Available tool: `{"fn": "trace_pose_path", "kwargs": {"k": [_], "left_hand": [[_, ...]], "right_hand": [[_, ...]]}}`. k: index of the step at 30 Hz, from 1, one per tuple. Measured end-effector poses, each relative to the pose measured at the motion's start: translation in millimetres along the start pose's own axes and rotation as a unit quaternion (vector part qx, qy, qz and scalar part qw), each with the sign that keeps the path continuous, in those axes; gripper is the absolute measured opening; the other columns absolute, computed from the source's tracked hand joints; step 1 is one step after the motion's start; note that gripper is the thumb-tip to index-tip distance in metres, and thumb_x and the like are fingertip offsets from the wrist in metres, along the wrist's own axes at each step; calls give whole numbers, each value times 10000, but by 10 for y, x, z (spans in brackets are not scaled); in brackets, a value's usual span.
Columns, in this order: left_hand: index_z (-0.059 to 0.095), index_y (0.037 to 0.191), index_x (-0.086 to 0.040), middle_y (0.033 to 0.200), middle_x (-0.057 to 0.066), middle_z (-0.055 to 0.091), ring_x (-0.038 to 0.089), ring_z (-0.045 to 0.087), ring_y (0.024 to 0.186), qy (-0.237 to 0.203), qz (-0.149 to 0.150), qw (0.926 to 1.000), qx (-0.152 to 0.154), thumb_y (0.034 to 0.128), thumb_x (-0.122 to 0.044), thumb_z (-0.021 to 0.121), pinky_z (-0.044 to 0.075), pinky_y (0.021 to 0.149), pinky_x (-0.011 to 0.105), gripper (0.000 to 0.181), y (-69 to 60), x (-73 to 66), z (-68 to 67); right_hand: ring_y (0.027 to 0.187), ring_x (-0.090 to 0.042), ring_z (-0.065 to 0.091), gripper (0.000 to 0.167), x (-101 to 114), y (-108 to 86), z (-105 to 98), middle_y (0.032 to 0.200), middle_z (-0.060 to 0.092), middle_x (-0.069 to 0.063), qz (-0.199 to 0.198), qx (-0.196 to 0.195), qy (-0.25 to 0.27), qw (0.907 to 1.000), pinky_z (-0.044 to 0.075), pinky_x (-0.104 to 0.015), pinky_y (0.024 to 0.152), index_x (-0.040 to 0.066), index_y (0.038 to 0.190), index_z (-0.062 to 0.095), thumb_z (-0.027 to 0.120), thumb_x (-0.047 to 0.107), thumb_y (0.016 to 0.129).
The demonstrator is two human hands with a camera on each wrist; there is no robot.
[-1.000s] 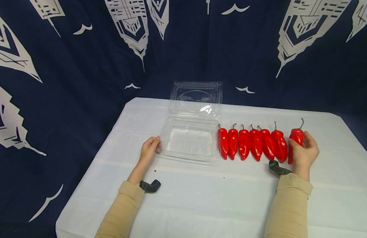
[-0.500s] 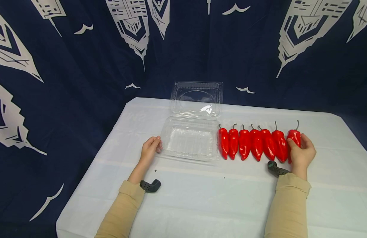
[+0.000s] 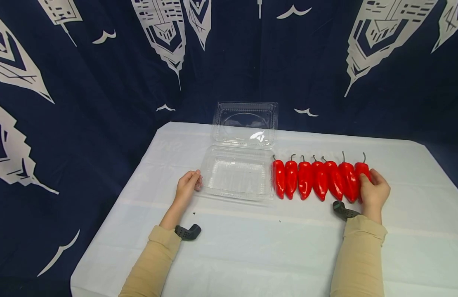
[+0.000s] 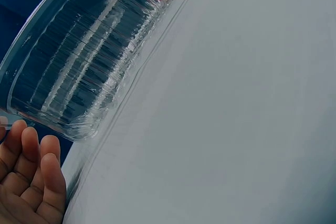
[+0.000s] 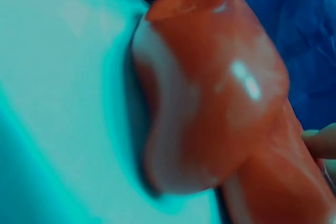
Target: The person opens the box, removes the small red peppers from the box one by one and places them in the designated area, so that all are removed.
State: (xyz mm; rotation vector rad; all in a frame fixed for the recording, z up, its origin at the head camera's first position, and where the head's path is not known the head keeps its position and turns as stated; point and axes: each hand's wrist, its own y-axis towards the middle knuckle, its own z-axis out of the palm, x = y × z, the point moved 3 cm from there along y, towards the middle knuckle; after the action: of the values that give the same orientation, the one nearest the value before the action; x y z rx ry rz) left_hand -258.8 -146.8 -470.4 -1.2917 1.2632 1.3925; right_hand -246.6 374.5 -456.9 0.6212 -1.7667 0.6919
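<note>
In the head view a clear plastic clamshell container (image 3: 234, 195) lies opened out, its lid (image 3: 245, 134) tilted back behind its base. My left hand (image 3: 186, 183) pinches the base's left rim; the left wrist view shows the fingertips (image 4: 20, 129) at that clear rim (image 4: 39, 121). To the right of the base stands a row of several glossy red peppers (image 3: 305, 179) with dark stems. My right hand (image 3: 375, 192) grips the rightmost red pepper (image 3: 362, 168), which is beside the neighbouring pepper (image 3: 348, 181). Its lower part is hidden by my thumb.
All this is on a table under a white cloth (image 3: 270, 255). A dark blue curtain (image 3: 251, 74) with white building prints hangs behind the table. Black wrist devices (image 3: 188, 232) sit at both sleeve cuffs. Small dark specks lie on the cloth.
My right hand has moved left with the rightmost pepper, narrowing the gap to the row until the pepper is beside its neighbour. My left hand and the container have stayed put.
</note>
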Motion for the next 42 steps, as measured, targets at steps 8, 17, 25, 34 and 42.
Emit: {"fn": "trace_pose_path", "kwargs": {"k": [8, 17, 25, 34, 42], "left_hand": [[558, 793, 19, 689, 39, 530, 113, 509, 611, -81, -97, 9999, 61, 978, -225, 518, 450, 548, 192, 309, 2, 2, -1], [549, 818, 62, 701, 41, 533, 118, 518, 623, -103, -288, 9992, 246, 992, -150, 481, 464, 560, 210, 283, -56, -147, 6], [541, 808, 67, 706, 42, 536, 119, 524, 626, -4, -196, 9994, 274, 994, -132, 465, 470, 570, 215, 283, -150, -327, 20], [548, 819, 63, 715, 49, 542, 138, 535, 634, -67, -325, 9993, 197, 988, -147, 486, 474, 566, 223, 277, -81, -170, 0], [554, 796, 17, 689, 45, 540, 130, 524, 606, 10, -183, 9997, 145, 986, -200, 500, 466, 539, 202, 294, -12, -78, -10]], "right_hand": [[1377, -185, 256, 497, 12, -11, -22, 1509, 279, -72, 56, 180, -322, 9993, 249, -261, 1079, 110, 1465, 297, 354, 216, 982], [1341, -124, 304, 489, 9, -19, -66, 1496, 307, -69, 190, 106, -147, 9997, 271, -248, 1068, 108, 1460, 315, 362, 162, 976], [1364, -186, 285, 497, 24, -43, -57, 1503, 289, -86, 6, 180, -520, 9985, 267, -260, 1072, 99, 1468, 289, 354, 193, 985], [1356, -254, 300, 529, 113, -85, -112, 1492, 310, -108, -419, 30, -1111, 9929, 282, -335, 1078, 105, 1464, 310, 401, 256, 965], [1377, -250, 258, 547, 281, -195, -69, 1514, 275, -65, -516, 175, -1317, 9898, 274, -390, 1079, 143, 1479, 281, 415, 292, 969]]}}
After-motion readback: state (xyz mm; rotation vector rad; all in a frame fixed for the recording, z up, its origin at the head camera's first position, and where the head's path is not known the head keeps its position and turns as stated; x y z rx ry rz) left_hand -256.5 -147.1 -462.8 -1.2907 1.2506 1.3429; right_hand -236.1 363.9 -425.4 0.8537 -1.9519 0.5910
